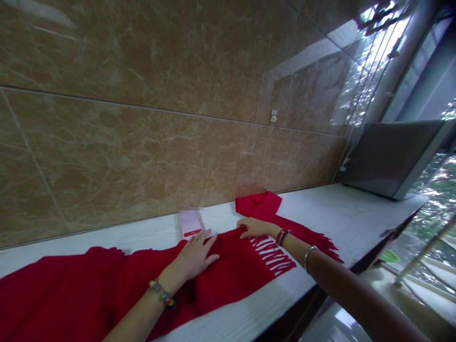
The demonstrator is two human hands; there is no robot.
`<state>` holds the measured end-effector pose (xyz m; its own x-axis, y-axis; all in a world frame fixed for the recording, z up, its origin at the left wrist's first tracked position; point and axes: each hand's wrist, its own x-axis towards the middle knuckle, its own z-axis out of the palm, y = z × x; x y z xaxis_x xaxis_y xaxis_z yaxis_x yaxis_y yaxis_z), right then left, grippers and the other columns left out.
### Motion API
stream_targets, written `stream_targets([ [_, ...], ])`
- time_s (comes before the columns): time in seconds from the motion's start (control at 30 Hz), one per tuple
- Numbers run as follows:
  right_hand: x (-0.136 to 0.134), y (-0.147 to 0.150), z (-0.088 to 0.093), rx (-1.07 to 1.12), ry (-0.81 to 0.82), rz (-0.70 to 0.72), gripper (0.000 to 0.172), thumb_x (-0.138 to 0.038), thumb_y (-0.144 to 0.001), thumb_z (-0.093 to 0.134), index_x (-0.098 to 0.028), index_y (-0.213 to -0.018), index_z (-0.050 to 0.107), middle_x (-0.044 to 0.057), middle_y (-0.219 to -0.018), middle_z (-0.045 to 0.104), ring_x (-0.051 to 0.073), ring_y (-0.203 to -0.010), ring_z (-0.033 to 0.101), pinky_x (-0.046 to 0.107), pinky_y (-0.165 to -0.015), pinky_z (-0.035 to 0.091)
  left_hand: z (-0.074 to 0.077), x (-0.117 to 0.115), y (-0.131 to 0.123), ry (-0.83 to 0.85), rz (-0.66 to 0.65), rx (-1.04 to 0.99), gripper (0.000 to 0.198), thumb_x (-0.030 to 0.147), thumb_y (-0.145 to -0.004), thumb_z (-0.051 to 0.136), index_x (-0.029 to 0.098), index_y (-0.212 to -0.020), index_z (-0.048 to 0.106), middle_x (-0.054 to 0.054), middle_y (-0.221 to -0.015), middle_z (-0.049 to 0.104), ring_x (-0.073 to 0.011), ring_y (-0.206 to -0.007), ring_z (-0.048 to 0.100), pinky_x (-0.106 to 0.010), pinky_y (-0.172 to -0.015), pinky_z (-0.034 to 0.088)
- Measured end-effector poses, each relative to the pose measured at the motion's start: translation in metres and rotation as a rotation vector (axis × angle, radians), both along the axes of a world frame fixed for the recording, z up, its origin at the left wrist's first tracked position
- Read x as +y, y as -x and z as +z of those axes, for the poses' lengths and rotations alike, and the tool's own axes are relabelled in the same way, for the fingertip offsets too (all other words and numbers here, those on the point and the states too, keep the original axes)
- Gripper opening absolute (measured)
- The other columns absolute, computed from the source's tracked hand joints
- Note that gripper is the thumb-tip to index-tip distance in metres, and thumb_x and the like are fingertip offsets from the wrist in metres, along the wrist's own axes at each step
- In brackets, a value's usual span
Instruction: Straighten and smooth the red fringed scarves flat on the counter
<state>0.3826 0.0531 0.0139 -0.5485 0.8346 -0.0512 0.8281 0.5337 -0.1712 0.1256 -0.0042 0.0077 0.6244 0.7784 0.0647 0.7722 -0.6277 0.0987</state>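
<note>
Red fringed cloth scarf (245,278) is lying under your open left hand (195,254); at two o'clock your right hand (254,227) is pinching its edge. You're probably straightening; smoothing seems next.

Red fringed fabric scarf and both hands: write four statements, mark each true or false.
1. The left hand lies spread over the red fringed fabric scarf. True.
2. A silver metal bangle circles the left forearm. False: the silver metal bangle circles the right forearm.
3. The right hand touches the scarf near its fringed end. True.
4. The flat pale-pink rectangular item lies in the right hand. False: that flat item lies on the white wood-grain countertop, at the scarf's far edge.
</note>
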Motion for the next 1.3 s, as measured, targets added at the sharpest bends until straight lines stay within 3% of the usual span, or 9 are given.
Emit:
stream_targets([
  [0.13,0.001,-0.012,0.000,0.053,0.065,0.013,0.022,-0.029,-0.070,0.064,-0.013,-0.085,0.063,0.002,-0.078,0.061,0.014,-0.068,0.053,0.023,-0.061,0.040,-0.010,0.012,0.071,-0.160,0.058,-0.110,0.045,0.039,-0.085,0.034,0.018,-0.125,0.042,-0.010,-0.130,0.042,-0.0209,-0.119,0.039,-0.032,-0.102,0.027],
  [0.3,-0.002,-0.022,0.005,0.179,0.094,-0.005,0.024,-0.030,-0.078,0.052,-0.013,-0.091,0.061,0.004,-0.084,0.062,0.015,-0.072,0.054,0.023,-0.064,0.042,-0.030,0.014,0.145,-0.051,0.266,-0.039,0.054,0.047,-0.082,0.032,0.013,-0.123,0.043,-0.014,-0.123,0.047,-0.0239,-0.112,0.046,-0.032,-0.098,0.033],
  [0.4,-0.012,-0.030,0.007,0.245,0.073,-0.028,0.027,-0.030,-0.082,0.046,-0.012,-0.098,0.057,0.006,-0.092,0.061,0.016,-0.078,0.055,0.024,-0.068,0.043,-0.028,0.015,0.150,-0.034,0.268,-0.026,0.051,0.047,-0.081,0.035,0.015,-0.119,0.048,-0.012,-0.119,0.049,-0.0235,-0.107,0.048,-0.033,-0.095,0.035],
  [0.6,-0.024,-0.048,0.008,0.199,0.000,-0.109,0.023,-0.030,-0.079,0.051,-0.011,-0.088,0.060,0.004,-0.081,0.061,0.015,-0.071,0.055,0.024,-0.063,0.042,0.001,0.031,0.126,0.052,0.236,0.017,0.031,0.038,-0.073,0.043,0.018,-0.091,0.058,-0.008,-0.096,0.057,-0.0214,-0.089,0.053,-0.031,-0.082,0.041],
  [0.77,-0.015,-0.053,0.020,0.119,-0.135,-0.218,0.022,-0.029,-0.077,0.054,-0.013,-0.090,0.060,0.006,-0.085,0.062,0.016,-0.075,0.055,0.024,-0.065,0.040,0.018,0.044,0.125,0.099,0.198,-0.037,0.020,0.036,-0.073,0.042,0.020,-0.076,0.053,-0.003,-0.081,0.059,-0.0172,-0.076,0.054,-0.025,-0.071,0.041],
  [0.97,0.007,-0.038,0.010,-0.010,-0.221,-0.323,0.014,-0.021,-0.074,0.059,-0.013,-0.084,0.062,0.009,-0.079,0.063,0.020,-0.075,0.058,0.027,-0.064,0.041,0.009,0.063,0.156,0.183,0.221,-0.033,0.030,0.047,-0.071,0.042,0.018,-0.070,0.051,0.000,-0.068,0.058,-0.0157,-0.066,0.052,-0.023,-0.061,0.037],
  [1.07,0.012,-0.028,0.001,-0.041,-0.265,-0.332,0.016,-0.016,-0.074,0.057,-0.011,-0.088,0.062,0.013,-0.087,0.063,0.024,-0.084,0.058,0.030,-0.072,0.043,0.000,0.070,0.179,0.202,0.221,-0.045,0.038,0.052,-0.072,0.038,0.018,-0.068,0.052,0.000,-0.065,0.057,-0.0158,-0.064,0.051,-0.023,-0.059,0.037],
  [1.2,-0.004,-0.013,-0.007,-0.023,-0.344,-0.310,0.029,-0.015,-0.080,0.048,-0.011,-0.108,0.056,0.015,-0.111,0.055,0.024,-0.105,0.049,0.034,-0.089,0.039,-0.001,0.069,0.198,0.168,0.234,-0.025,0.039,0.052,-0.074,0.035,0.018,-0.066,0.053,0.000,-0.063,0.058,-0.0160,-0.063,0.052,-0.024,-0.059,0.038],
  [1.3,-0.033,-0.004,-0.022,0.042,-0.399,-0.188,0.046,-0.030,-0.084,0.046,-0.013,-0.126,0.041,0.013,-0.130,0.041,0.023,-0.121,0.034,0.036,-0.099,0.030,0.005,0.065,0.191,0.112,0.177,-0.004,0.033,0.045,-0.075,0.038,0.018,-0.071,0.057,-0.002,-0.071,0.061,-0.0173,-0.069,0.055,-0.026,-0.066,0.042],
])
